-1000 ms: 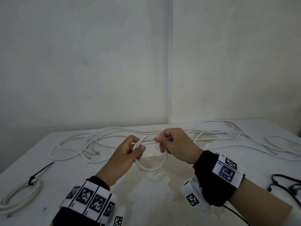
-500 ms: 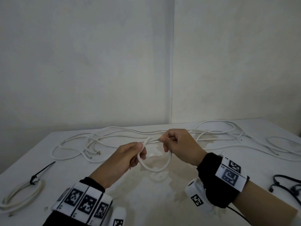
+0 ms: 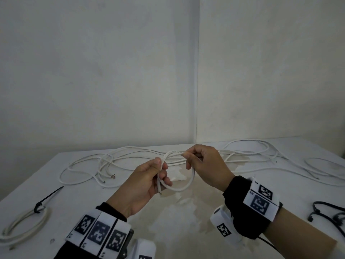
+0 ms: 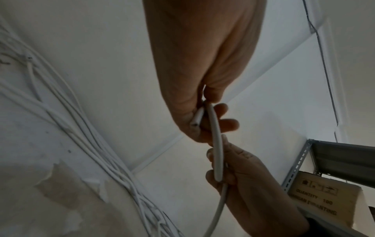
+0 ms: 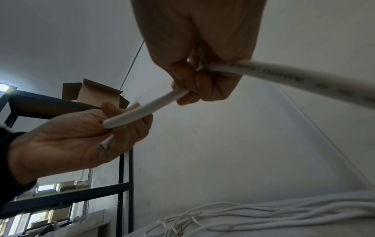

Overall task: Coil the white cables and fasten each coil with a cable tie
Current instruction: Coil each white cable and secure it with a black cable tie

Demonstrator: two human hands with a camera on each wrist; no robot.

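Note:
Between my two hands hangs a small loop of white cable (image 3: 183, 186), held above the table. My left hand (image 3: 161, 170) pinches the loop's left side, where the cut cable end (image 4: 195, 121) sticks out below the fingers. My right hand (image 3: 190, 158) grips the cable at the loop's top right, and the cable (image 5: 284, 75) runs on from its fist to the loose white cables (image 3: 130, 156) along the table's far edge. In the right wrist view the left hand (image 5: 113, 126) holds the cable (image 5: 142, 110) across its fingers.
A finished white coil (image 3: 24, 224) with a black cable tie (image 3: 47, 198) lies at the table's left front. Black cable ties (image 3: 328, 212) lie at the right edge. The white table (image 3: 168, 230) is stained in the middle. Metal shelving (image 5: 67, 195) stands behind me.
The left hand has shifted its hold on the loop from thumb-over-top to a pinch with the cable end hanging below. Both hands have risen slightly and the loop has grown a little wider.

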